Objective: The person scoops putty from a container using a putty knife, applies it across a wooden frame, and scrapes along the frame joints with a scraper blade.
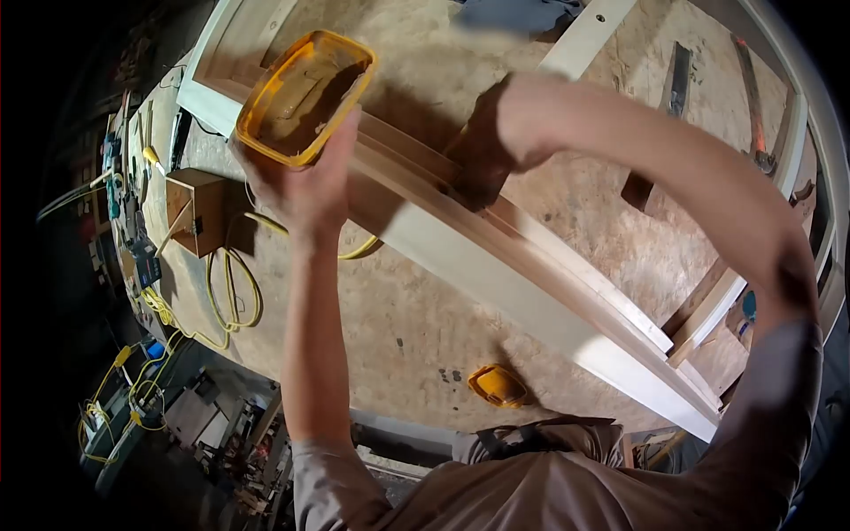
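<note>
My left hand [314, 190] holds up a yellow rectangular tub [305, 97], tilted so that brownish paste shows inside. The tub is above the upper left part of a long frame rail [496, 274], painted white along its near side with bare wood on top. My right hand [487, 146] is bent down at the inner side of that rail, in shadow. Its fingers are closed on something dark that I cannot make out, close to the wood.
A small yellow lid or dish [498, 386] lies near the front edge of the plywood bench [398, 345]. At the left are a wooden box [197, 212] and a yellow cord [257, 301]. A hammer [753, 106] and a flat blade [679, 80] lie inside the frame.
</note>
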### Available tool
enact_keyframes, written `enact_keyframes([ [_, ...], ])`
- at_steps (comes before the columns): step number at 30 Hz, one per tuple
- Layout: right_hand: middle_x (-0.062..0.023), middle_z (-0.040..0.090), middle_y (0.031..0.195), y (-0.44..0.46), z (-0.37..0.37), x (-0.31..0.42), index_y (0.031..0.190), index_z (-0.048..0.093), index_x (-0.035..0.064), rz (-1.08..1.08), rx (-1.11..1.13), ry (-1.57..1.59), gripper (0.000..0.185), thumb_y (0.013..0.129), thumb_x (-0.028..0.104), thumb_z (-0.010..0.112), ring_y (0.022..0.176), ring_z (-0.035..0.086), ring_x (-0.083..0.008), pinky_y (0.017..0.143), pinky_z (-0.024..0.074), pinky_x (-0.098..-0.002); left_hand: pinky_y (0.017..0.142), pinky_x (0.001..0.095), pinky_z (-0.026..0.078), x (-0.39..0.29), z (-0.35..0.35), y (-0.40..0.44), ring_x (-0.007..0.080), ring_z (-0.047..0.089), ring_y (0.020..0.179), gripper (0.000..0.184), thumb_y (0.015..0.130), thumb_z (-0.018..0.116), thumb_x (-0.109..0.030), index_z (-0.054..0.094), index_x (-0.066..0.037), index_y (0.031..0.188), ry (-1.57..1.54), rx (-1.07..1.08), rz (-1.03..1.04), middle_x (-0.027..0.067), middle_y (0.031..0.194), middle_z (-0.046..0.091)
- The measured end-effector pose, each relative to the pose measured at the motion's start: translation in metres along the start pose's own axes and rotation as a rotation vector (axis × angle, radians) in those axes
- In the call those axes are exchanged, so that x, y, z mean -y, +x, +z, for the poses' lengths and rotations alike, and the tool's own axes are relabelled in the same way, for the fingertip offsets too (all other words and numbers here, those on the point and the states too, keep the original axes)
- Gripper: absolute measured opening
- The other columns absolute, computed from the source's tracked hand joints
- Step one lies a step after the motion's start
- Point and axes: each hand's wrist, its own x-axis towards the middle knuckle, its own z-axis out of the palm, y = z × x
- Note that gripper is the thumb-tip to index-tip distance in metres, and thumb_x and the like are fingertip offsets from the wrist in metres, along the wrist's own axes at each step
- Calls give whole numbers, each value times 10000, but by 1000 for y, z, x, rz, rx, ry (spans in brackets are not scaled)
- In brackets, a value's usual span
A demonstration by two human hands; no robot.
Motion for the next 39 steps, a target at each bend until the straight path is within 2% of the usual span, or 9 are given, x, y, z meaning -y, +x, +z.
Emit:
enact_keyframes([
  [8,-115,743,1014,31,31,-18,971,742,92,4,-188,-122,202,885,230,624,939,695,-342,748,565,-429,913,317,527,2,1,-1,177,648,1033,489,819,837,-28,575,25,1228,-18,-10,-1,112,1175,678],
  [10,-158,737,918,9,19,-42,937,742,54,12,-380,647,178,886,185,631,846,701,-355,721,558,-445,920,312,522,1,8,5,174,649,1030,488,823,836,-25,579,25,1235,-66,-27,1,108,1175,680],
  [13,-221,694,784,-9,17,-47,865,741,2,200,-535,120,173,919,104,612,732,678,-377,701,555,-458,941,318,517,-2,3,0,172,647,1042,504,829,823,-2,572,30,1265,-58,-16,-71,104,1186,676],
  [16,-204,717,897,12,48,-37,921,743,13,-77,-532,-36,254,959,175,550,793,709,-322,774,592,-460,1008,330,477,5,-4,-1,199,571,1163,713,788,883,-62,437,2,1342,-67,52,-145,107,1296,565],
  [23,-202,669,740,13,48,-23,777,674,12,-61,-722,85,261,938,168,540,679,648,-390,633,568,-506,945,331,525,1,-1,0,195,646,1101,575,826,828,-17,515,47,1304,13,-10,-34,141,1256,656],
  [30,-163,686,728,-24,53,-16,778,697,33,-159,-302,-196,224,896,215,641,728,694,-360,633,575,-441,956,320,539,-3,-5,3,196,610,1143,721,773,875,-49,404,33,1313,-59,67,-272,153,1290,568],
  [34,-158,662,1196,-116,50,-34,1299,646,108,-25,560,91,360,950,193,655,963,670,-278,767,559,-432,965,327,541,-8,-1,1,204,652,1110,736,763,886,-104,442,27,1336,-301,1,-296,134,1268,618],
  [37,-149,657,1088,-133,113,-43,1344,650,156,192,-790,810,435,909,132,662,943,636,-307,771,532,-452,982,300,516,-7,-6,1,176,639,1129,735,739,898,-106,499,3,1347,-62,-16,-201,115,1247,632],
  [39,-148,637,1010,-122,137,-36,1363,646,163,150,-990,79,491,876,96,645,892,616,-308,760,518,-429,989,322,502,-35,-9,9,231,635,1134,726,712,911,-84,517,2,1316,53,-30,-102,134,1245,629],
])
